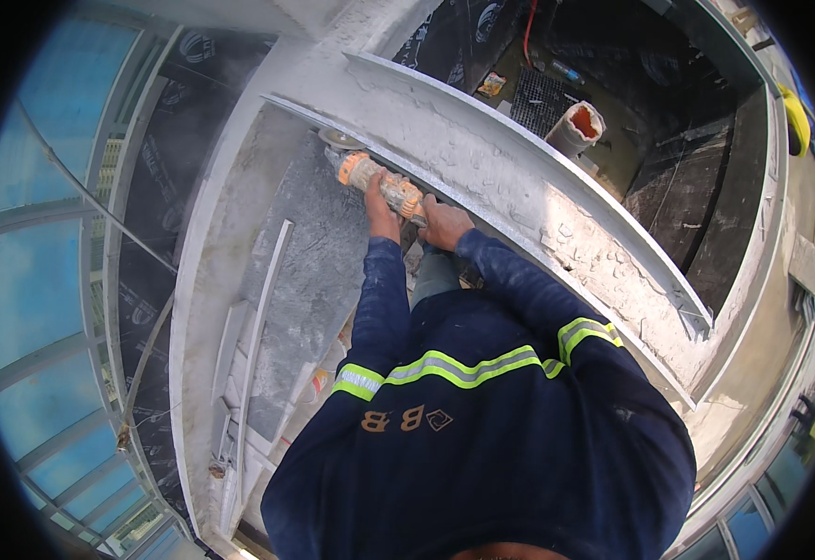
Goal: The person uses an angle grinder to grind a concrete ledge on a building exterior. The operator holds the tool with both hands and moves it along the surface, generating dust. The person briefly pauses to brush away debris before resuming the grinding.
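Observation:
Both of my hands hold a dusty orange angle grinder (pixel 396 192). My left hand (pixel 382 213) is wrapped round its body behind the orange head, and my right hand (pixel 445 224) grips the rear end. At the front, the grinder's disc (pixel 339 140) lies against or very close to a long pale metal strip (pixel 407 168) that runs along the base of a concrete ledge (pixel 519 191). Whether the disc touches the strip, I cannot tell. Pale dust coats the grinder and my sleeves.
A second metal angle (pixel 491 114) runs along the ledge's far side. Beyond it is a dark-lined pit with a broken orange pipe (pixel 577 127). Long white strips (pixel 265 289) lean at the left, near a concrete kerb (pixel 197 280). Glazed framing (pixel 39 280) stands further left.

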Demonstrator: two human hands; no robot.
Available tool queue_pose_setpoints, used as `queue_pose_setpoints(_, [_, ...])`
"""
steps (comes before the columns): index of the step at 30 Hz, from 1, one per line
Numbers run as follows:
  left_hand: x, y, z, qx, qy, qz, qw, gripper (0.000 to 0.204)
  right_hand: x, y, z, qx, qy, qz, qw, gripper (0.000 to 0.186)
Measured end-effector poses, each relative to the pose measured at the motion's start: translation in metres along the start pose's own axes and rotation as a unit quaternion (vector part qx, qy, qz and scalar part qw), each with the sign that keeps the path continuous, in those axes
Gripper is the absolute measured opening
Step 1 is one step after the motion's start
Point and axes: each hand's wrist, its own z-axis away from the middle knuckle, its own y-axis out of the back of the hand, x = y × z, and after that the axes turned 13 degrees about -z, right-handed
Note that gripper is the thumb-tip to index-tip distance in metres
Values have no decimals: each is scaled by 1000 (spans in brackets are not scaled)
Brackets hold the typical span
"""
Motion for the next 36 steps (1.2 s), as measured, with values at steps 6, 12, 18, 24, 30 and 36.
queue_pose_setpoints(6, [-7,2,11,-17,6,11,1000,31,2,0,15,9,14,5,1000,46])
queue_pose_setpoints(12, [-13,5,15,-23,-11,23,999,30,1,4,24,7,15,6,1000,47])
queue_pose_setpoints(18, [-17,9,9,-23,-12,17,1000,31,1,4,24,8,20,8,1000,48])
queue_pose_setpoints(24, [-3,-4,14,-15,-19,20,999,24,8,-3,5,19,29,10,999,48])
queue_pose_setpoints(30, [-6,3,1,-8,-7,16,1000,27,2,-3,5,20,25,11,999,48])
queue_pose_setpoints(36, [-17,9,17,-6,5,33,999,30,1,-1,28,5,4,6,1000,46])
